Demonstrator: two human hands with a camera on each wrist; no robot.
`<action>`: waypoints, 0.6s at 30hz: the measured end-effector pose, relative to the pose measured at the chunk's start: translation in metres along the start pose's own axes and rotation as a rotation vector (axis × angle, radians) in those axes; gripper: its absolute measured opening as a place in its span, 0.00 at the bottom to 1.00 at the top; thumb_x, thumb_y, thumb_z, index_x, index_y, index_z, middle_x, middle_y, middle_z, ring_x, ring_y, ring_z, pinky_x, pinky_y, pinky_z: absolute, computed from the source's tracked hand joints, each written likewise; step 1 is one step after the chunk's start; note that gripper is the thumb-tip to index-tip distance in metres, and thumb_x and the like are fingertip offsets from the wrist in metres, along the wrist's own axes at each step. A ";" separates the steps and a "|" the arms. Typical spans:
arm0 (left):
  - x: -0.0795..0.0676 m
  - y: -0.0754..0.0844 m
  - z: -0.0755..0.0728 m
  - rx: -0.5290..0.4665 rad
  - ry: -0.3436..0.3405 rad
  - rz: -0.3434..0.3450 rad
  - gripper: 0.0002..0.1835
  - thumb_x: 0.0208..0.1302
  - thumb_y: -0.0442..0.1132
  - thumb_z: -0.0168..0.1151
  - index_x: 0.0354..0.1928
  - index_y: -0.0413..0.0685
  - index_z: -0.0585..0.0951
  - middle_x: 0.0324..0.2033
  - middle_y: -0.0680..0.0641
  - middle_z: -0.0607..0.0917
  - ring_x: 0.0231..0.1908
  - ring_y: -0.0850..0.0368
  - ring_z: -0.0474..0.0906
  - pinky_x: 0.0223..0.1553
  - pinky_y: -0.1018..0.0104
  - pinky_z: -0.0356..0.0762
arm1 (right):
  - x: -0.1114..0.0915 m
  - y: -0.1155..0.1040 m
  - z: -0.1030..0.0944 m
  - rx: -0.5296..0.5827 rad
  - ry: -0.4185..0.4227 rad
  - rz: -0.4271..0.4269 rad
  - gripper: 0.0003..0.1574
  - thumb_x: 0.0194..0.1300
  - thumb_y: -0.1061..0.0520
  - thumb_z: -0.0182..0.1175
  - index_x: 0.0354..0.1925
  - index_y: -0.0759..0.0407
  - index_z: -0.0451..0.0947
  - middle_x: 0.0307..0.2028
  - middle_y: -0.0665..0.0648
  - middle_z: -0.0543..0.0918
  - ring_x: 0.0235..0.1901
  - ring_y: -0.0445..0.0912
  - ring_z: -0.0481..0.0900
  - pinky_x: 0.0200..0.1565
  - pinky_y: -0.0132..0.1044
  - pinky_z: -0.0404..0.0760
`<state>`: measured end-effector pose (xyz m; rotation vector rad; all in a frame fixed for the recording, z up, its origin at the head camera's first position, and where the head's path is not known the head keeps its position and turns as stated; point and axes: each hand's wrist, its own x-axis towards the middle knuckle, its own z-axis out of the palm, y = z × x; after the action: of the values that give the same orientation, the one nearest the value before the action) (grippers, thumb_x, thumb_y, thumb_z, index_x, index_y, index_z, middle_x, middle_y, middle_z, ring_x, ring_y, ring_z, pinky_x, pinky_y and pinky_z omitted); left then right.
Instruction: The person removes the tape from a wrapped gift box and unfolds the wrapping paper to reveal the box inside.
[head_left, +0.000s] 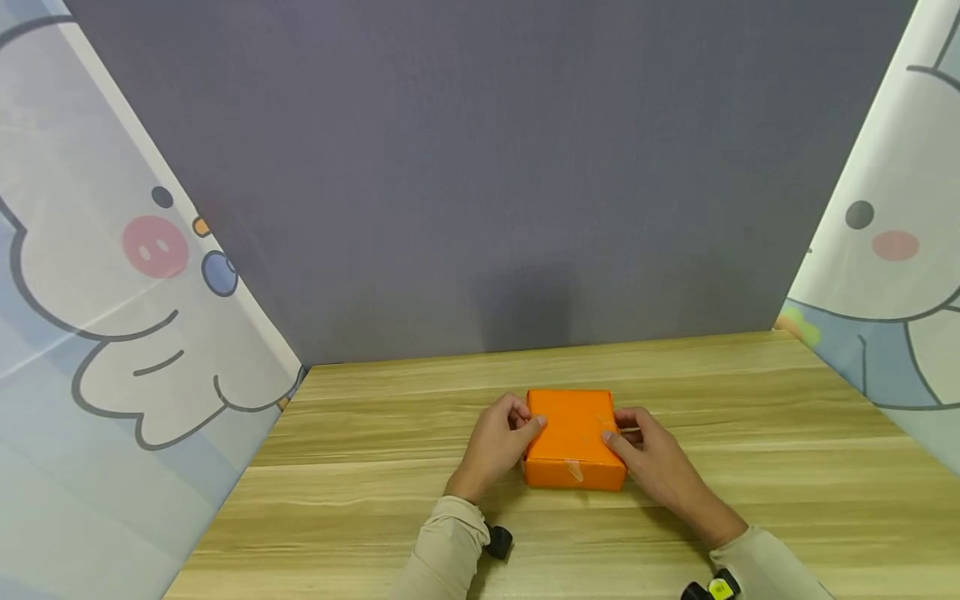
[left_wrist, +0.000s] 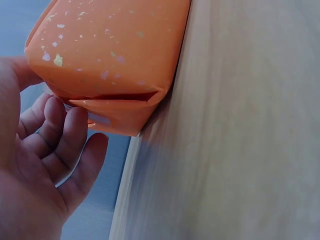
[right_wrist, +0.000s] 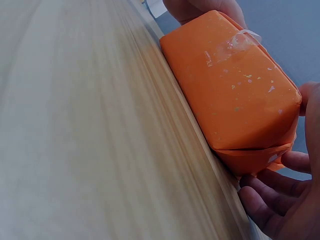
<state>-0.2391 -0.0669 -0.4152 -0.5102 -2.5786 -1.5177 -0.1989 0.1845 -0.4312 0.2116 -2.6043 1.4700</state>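
Note:
An orange paper-wrapped box (head_left: 572, 427) sits on the wooden table between both hands. My left hand (head_left: 495, 442) holds its left side, thumb on the top edge and the other fingers curled by the folded end. From the right, my right hand (head_left: 658, 463) grips the opposite side, its thumb also on top. Pale flecks dot the wrapping of the box (left_wrist: 110, 50) in the left wrist view, where a fold opens slightly at the end. Clear tape (right_wrist: 239, 44) sticks up loosely along one edge in the right wrist view. The underside of the box is hidden.
The light wood table (head_left: 360, 492) extends around the box. A grey panel (head_left: 480, 167) stands upright at the table's back edge. Cartoon-printed sheets hang on the left (head_left: 90, 275) and right (head_left: 892, 250). Black wrist cameras (head_left: 498, 542) are strapped at the sleeves.

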 end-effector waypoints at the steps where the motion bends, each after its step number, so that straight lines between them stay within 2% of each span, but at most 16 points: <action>1: 0.000 0.000 0.000 0.002 -0.001 0.001 0.11 0.66 0.48 0.68 0.36 0.53 0.76 0.23 0.54 0.75 0.22 0.60 0.70 0.24 0.69 0.69 | 0.000 0.000 0.000 0.000 -0.001 -0.001 0.30 0.74 0.44 0.58 0.61 0.64 0.69 0.54 0.62 0.80 0.49 0.50 0.81 0.45 0.37 0.81; 7: 0.001 0.000 0.001 -0.012 0.009 0.014 0.07 0.68 0.45 0.66 0.34 0.54 0.79 0.23 0.55 0.76 0.22 0.60 0.71 0.25 0.69 0.70 | -0.001 -0.001 -0.001 0.008 -0.001 -0.006 0.29 0.74 0.45 0.58 0.61 0.64 0.70 0.54 0.62 0.80 0.49 0.50 0.81 0.46 0.37 0.81; 18: 0.001 -0.005 0.001 -0.101 0.019 -0.006 0.07 0.69 0.43 0.64 0.32 0.52 0.80 0.24 0.53 0.76 0.25 0.59 0.73 0.26 0.69 0.72 | 0.000 0.001 -0.001 0.010 -0.007 -0.004 0.30 0.74 0.44 0.58 0.61 0.63 0.70 0.54 0.62 0.80 0.49 0.50 0.82 0.45 0.37 0.81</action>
<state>-0.2419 -0.0678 -0.4191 -0.4970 -2.5012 -1.6536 -0.1991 0.1856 -0.4316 0.2239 -2.6006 1.4845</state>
